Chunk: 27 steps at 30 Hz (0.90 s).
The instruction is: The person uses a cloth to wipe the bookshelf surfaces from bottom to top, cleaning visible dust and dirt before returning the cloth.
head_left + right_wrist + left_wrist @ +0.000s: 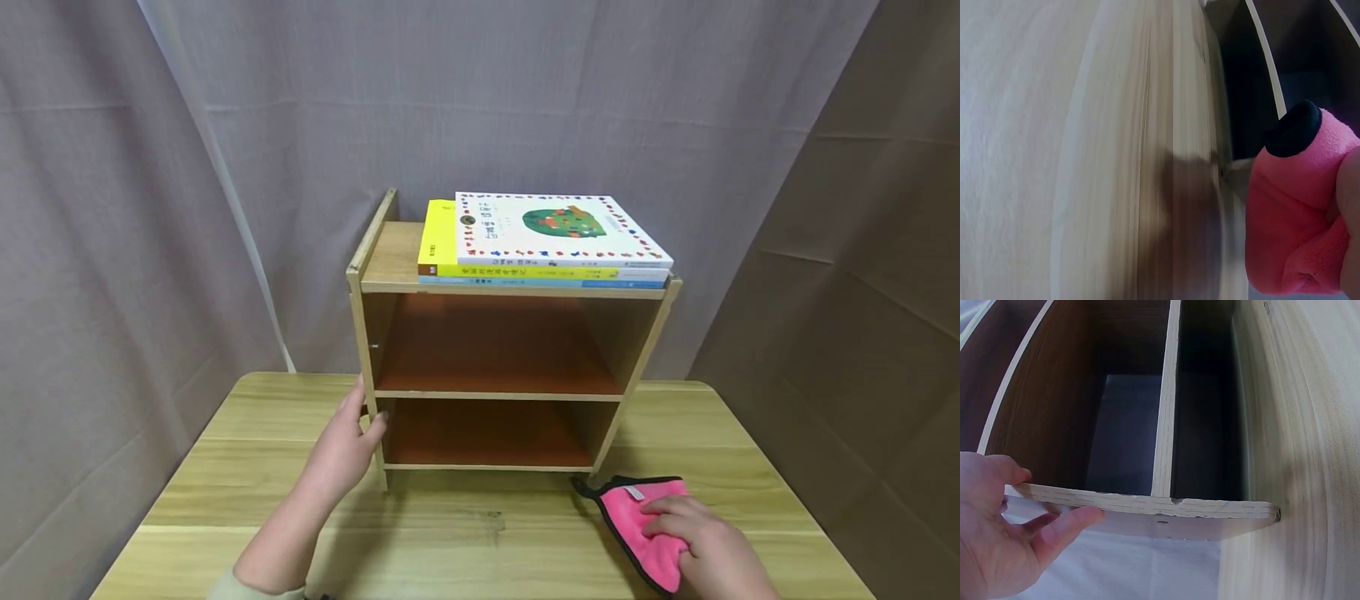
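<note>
A small wooden shelf (498,395) with open compartments stands on the table. My left hand (341,454) grips the front edge of its left side panel low down; in the left wrist view the thumb and fingers of that hand (1004,531) lie on opposite faces of the panel (1222,509). Near the shelf's lower right corner, a pink cloth (633,525) with black edging and a small white tag is held in my right hand (712,546). The right wrist view has the cloth (1291,219) bunched under the fingers, its black edge folded at the top.
Several thin books lie stacked on the shelf's top board: a white one (510,229) with a green picture above a yellow one (437,233) and a blue spine (487,281). Grey curtain (487,100) hangs behind the wooden table (247,467), with brownish cloth (847,292) at right.
</note>
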Tool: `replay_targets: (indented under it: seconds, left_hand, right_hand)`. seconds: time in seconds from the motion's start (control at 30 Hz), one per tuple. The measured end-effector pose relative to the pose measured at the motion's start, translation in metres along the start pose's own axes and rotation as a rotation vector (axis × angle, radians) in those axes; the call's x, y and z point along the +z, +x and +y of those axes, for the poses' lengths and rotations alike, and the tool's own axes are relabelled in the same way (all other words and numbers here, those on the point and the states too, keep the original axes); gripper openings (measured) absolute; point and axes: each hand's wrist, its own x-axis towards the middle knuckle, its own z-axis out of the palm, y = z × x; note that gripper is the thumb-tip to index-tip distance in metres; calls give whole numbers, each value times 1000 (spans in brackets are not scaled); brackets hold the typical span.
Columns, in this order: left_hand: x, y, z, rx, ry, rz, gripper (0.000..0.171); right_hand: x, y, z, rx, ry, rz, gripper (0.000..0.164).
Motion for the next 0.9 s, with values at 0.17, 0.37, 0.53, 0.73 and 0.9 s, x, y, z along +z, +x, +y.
replay_targets:
  seconds: [0.17,0.37,0.53,0.73,0.9]
  left_hand:
    - [1,0,0,0,-5,2,74]
    - [1,0,-1,0,-2,1,74]
    - [1,0,-1,-2,-3,-2,74]
    - [0,0,0,7,-4,3,74]
    - [1,0,-1,10,-3,3,75]
  right_hand:
    - [-4,-3,8,64,-22,-10,62]
    - [-7,-8,18,153,-53,-25,59]
    - [-9,-10,24,242,-63,-55,54]
    - [-9,-10,29,310,-62,-51,54]
    - [-6,-8,28,386,-20,-34,51]
